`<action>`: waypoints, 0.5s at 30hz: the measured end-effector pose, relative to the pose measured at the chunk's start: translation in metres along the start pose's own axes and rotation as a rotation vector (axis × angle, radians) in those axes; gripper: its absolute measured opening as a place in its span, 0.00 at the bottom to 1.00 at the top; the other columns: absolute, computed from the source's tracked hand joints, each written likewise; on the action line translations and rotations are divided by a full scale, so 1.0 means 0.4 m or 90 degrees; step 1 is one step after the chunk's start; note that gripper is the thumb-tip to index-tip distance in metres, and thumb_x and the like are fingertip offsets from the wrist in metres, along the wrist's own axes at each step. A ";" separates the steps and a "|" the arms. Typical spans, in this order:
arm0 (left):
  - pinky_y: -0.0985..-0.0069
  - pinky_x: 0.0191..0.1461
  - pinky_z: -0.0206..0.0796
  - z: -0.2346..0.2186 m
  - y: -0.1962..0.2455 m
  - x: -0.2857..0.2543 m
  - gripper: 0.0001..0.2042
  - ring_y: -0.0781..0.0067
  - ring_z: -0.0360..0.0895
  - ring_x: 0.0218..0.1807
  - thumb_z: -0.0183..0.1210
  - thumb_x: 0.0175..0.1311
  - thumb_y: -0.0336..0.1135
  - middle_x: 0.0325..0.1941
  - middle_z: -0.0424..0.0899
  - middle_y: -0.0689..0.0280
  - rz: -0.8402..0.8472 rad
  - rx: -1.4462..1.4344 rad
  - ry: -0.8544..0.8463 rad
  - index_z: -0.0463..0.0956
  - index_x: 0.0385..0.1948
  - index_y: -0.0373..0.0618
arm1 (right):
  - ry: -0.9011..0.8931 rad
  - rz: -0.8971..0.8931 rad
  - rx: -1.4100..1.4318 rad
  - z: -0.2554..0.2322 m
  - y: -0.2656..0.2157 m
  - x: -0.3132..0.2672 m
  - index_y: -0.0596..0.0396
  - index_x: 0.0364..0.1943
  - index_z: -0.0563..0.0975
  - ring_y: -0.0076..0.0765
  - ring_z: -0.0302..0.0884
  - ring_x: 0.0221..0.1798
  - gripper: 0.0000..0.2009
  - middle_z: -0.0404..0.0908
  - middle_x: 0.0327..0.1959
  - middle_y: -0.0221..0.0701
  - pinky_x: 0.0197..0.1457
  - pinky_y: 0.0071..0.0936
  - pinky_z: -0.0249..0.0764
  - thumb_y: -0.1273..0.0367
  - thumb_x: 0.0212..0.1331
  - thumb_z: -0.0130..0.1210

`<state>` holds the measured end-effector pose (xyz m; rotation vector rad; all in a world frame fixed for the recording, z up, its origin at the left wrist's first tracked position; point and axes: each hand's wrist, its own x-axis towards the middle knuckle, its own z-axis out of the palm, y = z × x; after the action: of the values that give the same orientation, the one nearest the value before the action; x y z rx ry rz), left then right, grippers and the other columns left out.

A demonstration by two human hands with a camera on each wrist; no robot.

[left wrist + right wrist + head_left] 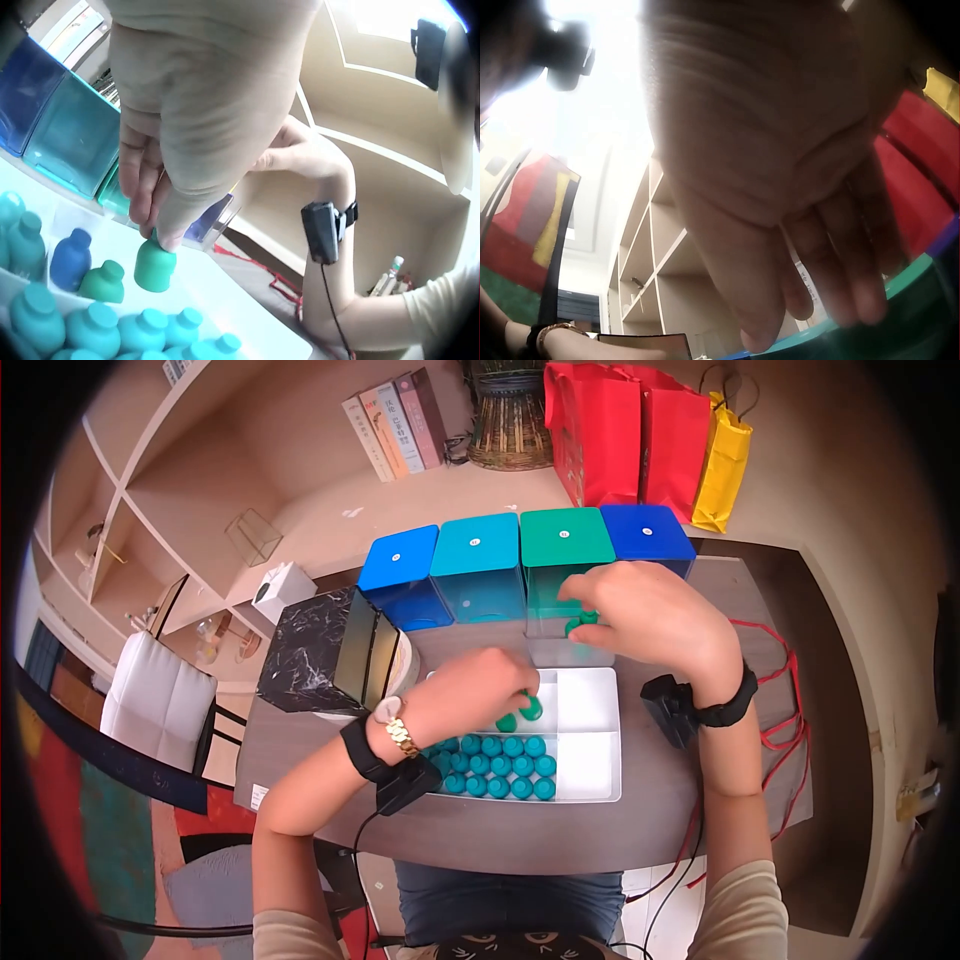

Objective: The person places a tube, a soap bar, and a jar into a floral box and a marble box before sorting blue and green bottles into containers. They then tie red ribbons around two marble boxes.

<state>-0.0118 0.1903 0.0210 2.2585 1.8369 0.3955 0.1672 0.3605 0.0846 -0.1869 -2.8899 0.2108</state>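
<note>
My left hand point(480, 685) is over the white divided tray point(590, 800). In the left wrist view, its thumb and fingers pinch a small green bottle-shaped piece point(155, 270) by the neck. Beside that piece stand another green bottle point(103, 283) and a dark blue one point(71, 261). Teal bottles point(500, 765) fill a near compartment in rows. My right hand point(665, 615) reaches into the front of the green-lidded clear box point(565, 535), thumb and fingers spread apart. Green bottles point(580, 624) show between them. The right wrist view shows the fingers over the box's green edge.
Blue point(400, 558), turquoise point(477, 545) and dark blue point(648, 532) lidded boxes flank the green one. A black marbled box point(315, 650) stands left of the tray. Red cords point(790, 700) lie at the right. Red bags point(600, 430) and books point(395, 425) stand behind.
</note>
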 end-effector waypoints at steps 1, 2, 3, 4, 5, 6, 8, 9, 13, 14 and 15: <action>0.60 0.45 0.73 -0.023 0.003 0.004 0.07 0.52 0.81 0.41 0.67 0.57 0.30 0.33 0.83 0.58 -0.003 -0.002 0.016 0.84 0.36 0.43 | 0.009 0.004 0.003 -0.002 0.003 0.000 0.60 0.46 0.80 0.54 0.83 0.40 0.17 0.84 0.35 0.45 0.44 0.43 0.77 0.67 0.55 0.66; 0.61 0.45 0.73 -0.053 0.008 0.013 0.07 0.52 0.81 0.41 0.67 0.57 0.29 0.34 0.83 0.57 -0.006 -0.005 0.032 0.84 0.36 0.42 | 0.018 0.008 0.006 -0.005 0.007 -0.002 0.60 0.46 0.80 0.53 0.83 0.40 0.17 0.84 0.35 0.45 0.44 0.43 0.77 0.67 0.54 0.67; 0.61 0.45 0.73 -0.084 0.016 0.024 0.07 0.51 0.81 0.40 0.67 0.57 0.29 0.34 0.84 0.57 -0.008 -0.008 0.048 0.84 0.37 0.42 | 0.026 0.013 0.009 -0.007 0.012 -0.005 0.60 0.46 0.81 0.53 0.83 0.40 0.17 0.84 0.35 0.44 0.44 0.42 0.77 0.66 0.54 0.67; 0.61 0.44 0.73 -0.117 0.029 0.037 0.07 0.51 0.82 0.40 0.66 0.57 0.28 0.35 0.85 0.57 -0.038 0.037 0.049 0.83 0.37 0.41 | 0.034 0.014 0.013 -0.009 0.017 -0.008 0.60 0.46 0.81 0.52 0.83 0.39 0.17 0.84 0.35 0.44 0.44 0.42 0.77 0.66 0.54 0.68; 0.61 0.44 0.73 -0.129 0.023 0.055 0.07 0.51 0.82 0.40 0.66 0.57 0.28 0.35 0.84 0.57 -0.018 0.055 0.084 0.83 0.36 0.41 | 0.042 0.016 0.017 -0.012 0.023 -0.010 0.59 0.46 0.81 0.51 0.83 0.39 0.17 0.84 0.35 0.43 0.44 0.41 0.77 0.66 0.54 0.68; 0.61 0.44 0.73 -0.139 0.018 0.076 0.07 0.51 0.82 0.39 0.66 0.57 0.28 0.35 0.84 0.56 0.002 0.071 0.118 0.84 0.36 0.41 | 0.050 0.018 0.022 -0.016 0.028 -0.012 0.59 0.46 0.81 0.51 0.83 0.39 0.17 0.85 0.35 0.43 0.44 0.41 0.77 0.66 0.54 0.68; 0.61 0.43 0.74 -0.149 0.021 0.122 0.06 0.51 0.82 0.39 0.66 0.56 0.27 0.35 0.84 0.55 0.005 0.116 0.156 0.84 0.35 0.41 | 0.061 0.037 0.007 -0.027 0.040 -0.018 0.58 0.47 0.82 0.49 0.84 0.38 0.18 0.85 0.34 0.42 0.43 0.41 0.77 0.66 0.53 0.69; 0.61 0.43 0.75 -0.143 0.016 0.146 0.06 0.51 0.82 0.39 0.66 0.56 0.26 0.34 0.84 0.55 0.011 0.128 0.141 0.84 0.35 0.41 | 0.067 0.047 -0.001 -0.034 0.043 -0.023 0.58 0.48 0.82 0.49 0.84 0.38 0.18 0.85 0.34 0.41 0.43 0.40 0.77 0.66 0.53 0.69; 0.60 0.42 0.76 -0.083 -0.027 0.235 0.04 0.50 0.83 0.38 0.64 0.56 0.26 0.32 0.84 0.54 0.035 0.189 0.096 0.84 0.33 0.41 | 0.092 0.068 0.014 -0.069 0.034 -0.044 0.60 0.42 0.81 0.54 0.82 0.38 0.15 0.83 0.31 0.46 0.43 0.45 0.77 0.66 0.53 0.69; 0.60 0.42 0.76 -0.069 -0.035 0.252 0.04 0.50 0.83 0.37 0.63 0.56 0.26 0.31 0.85 0.54 0.037 0.206 0.087 0.84 0.32 0.41 | 0.089 0.069 0.001 -0.073 0.036 -0.048 0.58 0.45 0.82 0.51 0.83 0.38 0.17 0.84 0.32 0.43 0.43 0.42 0.77 0.65 0.53 0.69; 0.60 0.42 0.77 -0.056 -0.045 0.268 0.04 0.49 0.84 0.37 0.62 0.55 0.24 0.31 0.84 0.53 0.024 0.209 0.068 0.84 0.31 0.40 | 0.084 0.070 -0.011 -0.075 0.038 -0.051 0.57 0.48 0.82 0.48 0.84 0.39 0.19 0.85 0.33 0.40 0.43 0.40 0.78 0.65 0.53 0.69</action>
<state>-0.0154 0.2988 0.0448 2.5297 2.0444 0.2379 0.1960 0.3764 0.1065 -0.3508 -2.7533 0.1861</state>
